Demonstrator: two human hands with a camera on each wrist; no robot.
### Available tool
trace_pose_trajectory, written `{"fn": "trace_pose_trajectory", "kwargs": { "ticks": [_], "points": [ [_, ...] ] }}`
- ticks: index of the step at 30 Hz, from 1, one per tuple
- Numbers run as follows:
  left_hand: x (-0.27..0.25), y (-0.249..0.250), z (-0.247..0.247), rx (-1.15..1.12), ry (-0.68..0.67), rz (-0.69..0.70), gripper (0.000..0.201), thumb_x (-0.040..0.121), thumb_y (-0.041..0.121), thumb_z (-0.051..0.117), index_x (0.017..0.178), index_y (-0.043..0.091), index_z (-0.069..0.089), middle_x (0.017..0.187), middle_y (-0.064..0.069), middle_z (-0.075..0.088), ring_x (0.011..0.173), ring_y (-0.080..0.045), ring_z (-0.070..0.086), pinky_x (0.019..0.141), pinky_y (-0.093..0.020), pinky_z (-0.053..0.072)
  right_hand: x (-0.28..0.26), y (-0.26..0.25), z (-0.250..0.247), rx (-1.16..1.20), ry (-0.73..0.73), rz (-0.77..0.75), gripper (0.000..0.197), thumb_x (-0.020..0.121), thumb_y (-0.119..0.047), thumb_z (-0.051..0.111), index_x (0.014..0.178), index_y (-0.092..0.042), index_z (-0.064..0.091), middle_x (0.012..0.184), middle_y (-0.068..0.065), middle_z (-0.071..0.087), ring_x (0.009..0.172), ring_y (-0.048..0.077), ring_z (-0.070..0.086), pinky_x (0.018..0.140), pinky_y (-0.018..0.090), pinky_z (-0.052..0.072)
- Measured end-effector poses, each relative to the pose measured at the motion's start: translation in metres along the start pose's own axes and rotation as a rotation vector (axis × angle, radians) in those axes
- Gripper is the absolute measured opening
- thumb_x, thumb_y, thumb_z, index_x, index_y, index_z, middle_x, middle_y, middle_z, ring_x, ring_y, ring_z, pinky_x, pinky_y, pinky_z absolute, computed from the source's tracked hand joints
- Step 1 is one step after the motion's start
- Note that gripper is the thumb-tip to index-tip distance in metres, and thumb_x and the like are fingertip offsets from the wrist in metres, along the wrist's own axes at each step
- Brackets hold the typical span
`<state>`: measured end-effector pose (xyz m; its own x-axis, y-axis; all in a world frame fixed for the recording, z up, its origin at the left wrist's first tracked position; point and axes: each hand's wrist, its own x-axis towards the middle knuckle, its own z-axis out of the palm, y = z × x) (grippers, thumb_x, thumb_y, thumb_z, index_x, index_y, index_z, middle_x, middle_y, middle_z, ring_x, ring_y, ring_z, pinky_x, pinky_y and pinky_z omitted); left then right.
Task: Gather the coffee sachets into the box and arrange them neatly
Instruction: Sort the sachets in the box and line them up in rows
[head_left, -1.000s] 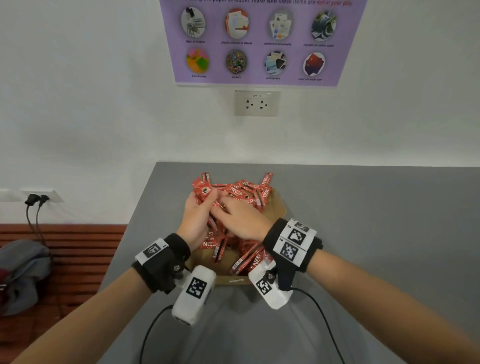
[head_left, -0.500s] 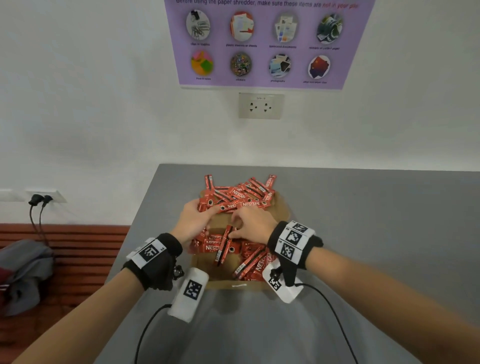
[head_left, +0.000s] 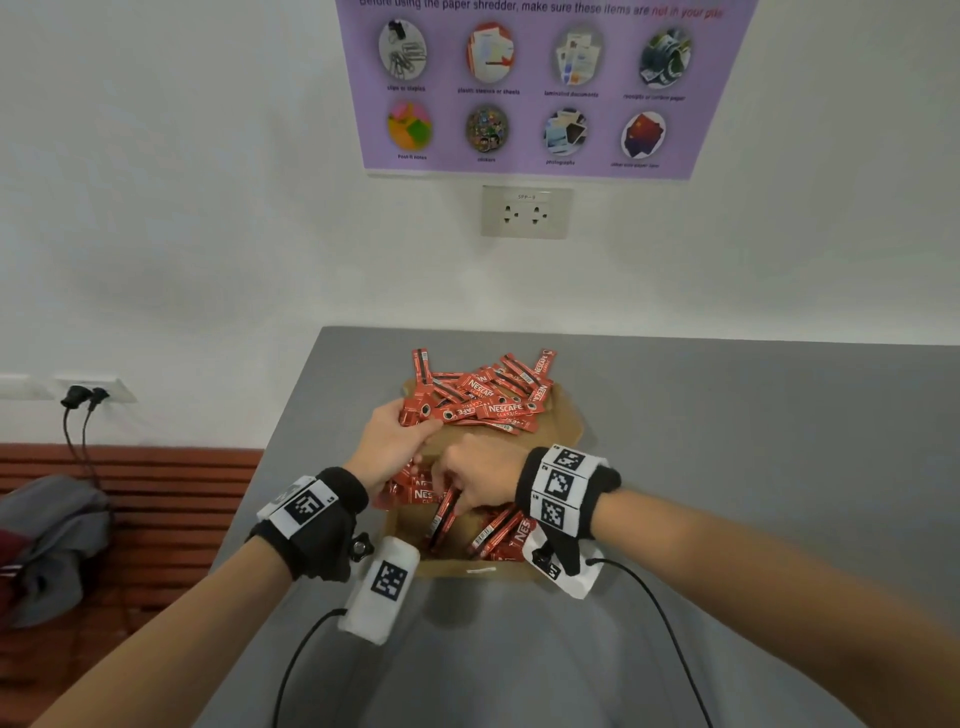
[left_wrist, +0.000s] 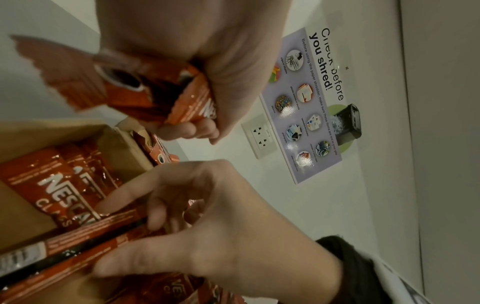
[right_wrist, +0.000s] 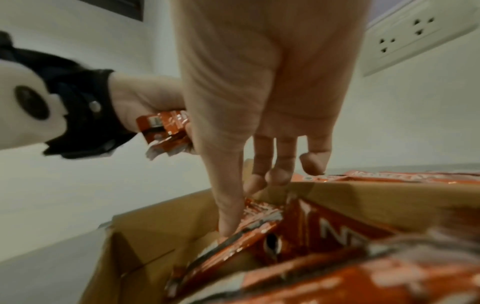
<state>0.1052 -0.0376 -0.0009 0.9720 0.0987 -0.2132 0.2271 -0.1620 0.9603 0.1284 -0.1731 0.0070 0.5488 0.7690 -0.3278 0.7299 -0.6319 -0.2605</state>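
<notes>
An open brown cardboard box (head_left: 567, 422) sits on the grey table (head_left: 727, 467). A loose pile of red coffee sachets (head_left: 493, 400) lies across its far flap, and more sachets (head_left: 498, 535) lie inside. My left hand (head_left: 410, 426) grips a bunch of sachets (left_wrist: 182, 98) at the near-left edge of the pile. My right hand (head_left: 457, 499) reaches down into the box and pinches a few long sachets (head_left: 444, 519) that stand tilted. In the right wrist view its fingertips (right_wrist: 228, 224) press on sachets inside the box (right_wrist: 145, 230).
The table's left edge (head_left: 270, 457) drops to a wooden bench with a grey bag (head_left: 47, 540). A wall with a socket (head_left: 525, 212) and a purple poster (head_left: 540, 83) stands behind the table. Wrist-camera cables (head_left: 670, 649) trail over the near table.
Both hands were together on the pile. My right hand has drawn back toward me and down into the box with sachets, while the left stays at the pile's edge gripping a bunch.
</notes>
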Motion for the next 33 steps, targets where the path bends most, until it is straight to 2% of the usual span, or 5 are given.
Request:
{"fn": "trace_pose_trajectory", "kwargs": {
  "ticks": [6,11,18,24,33],
  "points": [
    [-0.001,-0.001,0.001,0.002,0.000,-0.006,0.007,0.091,0.011,0.057,0.086,0.011,0.053,0.058,-0.003,0.049,0.037,-0.007,0.040,0.038,-0.017,0.037,0.006,-0.021,0.002,-0.197,-0.084,-0.028,0.027,0.087,-0.018,0.061,0.114,-0.017,0.063,0.108,0.003,0.059,0.096,0.020,0.055,0.068,0.026,0.040],
    [-0.002,-0.003,-0.002,0.011,0.008,-0.005,0.008,0.092,0.012,0.057,0.085,0.014,0.053,0.059,-0.002,0.051,0.038,-0.007,0.042,0.039,-0.018,0.039,0.016,-0.026,0.007,-0.326,-0.117,0.014,0.025,0.087,-0.016,0.062,0.111,-0.011,0.058,0.114,0.007,0.058,0.103,0.024,0.057,0.077,0.031,0.046],
    [0.002,-0.007,-0.009,0.059,0.061,0.011,0.009,0.089,0.015,0.060,0.085,0.008,0.056,0.055,-0.001,0.055,0.035,-0.007,0.045,0.038,-0.017,0.040,-0.008,-0.008,-0.017,0.057,0.290,-0.021,0.012,0.082,-0.001,0.059,0.075,-0.011,0.061,0.079,-0.002,0.058,0.069,0.007,0.047,0.065,0.015,0.037],
    [-0.006,0.005,0.007,-0.190,-0.099,-0.037,0.010,0.089,0.015,0.060,0.087,0.006,0.059,0.058,-0.003,0.057,0.037,-0.006,0.048,0.039,-0.017,0.042,-0.031,0.009,-0.014,0.248,0.547,-0.083,0.011,0.084,0.002,0.057,0.081,-0.009,0.058,0.085,-0.003,0.052,0.078,0.012,0.051,0.069,0.013,0.039],
    [-0.009,0.003,0.016,-0.229,0.025,0.036,0.008,0.084,0.009,0.066,0.092,0.007,0.064,0.077,-0.009,0.067,0.048,-0.012,0.054,0.048,-0.025,0.047,-0.037,0.023,0.001,0.520,0.663,0.100,0.024,0.092,-0.011,0.054,0.117,-0.012,0.055,0.099,-0.003,0.063,0.090,0.004,0.058,0.077,0.007,0.045]
  ]
}}
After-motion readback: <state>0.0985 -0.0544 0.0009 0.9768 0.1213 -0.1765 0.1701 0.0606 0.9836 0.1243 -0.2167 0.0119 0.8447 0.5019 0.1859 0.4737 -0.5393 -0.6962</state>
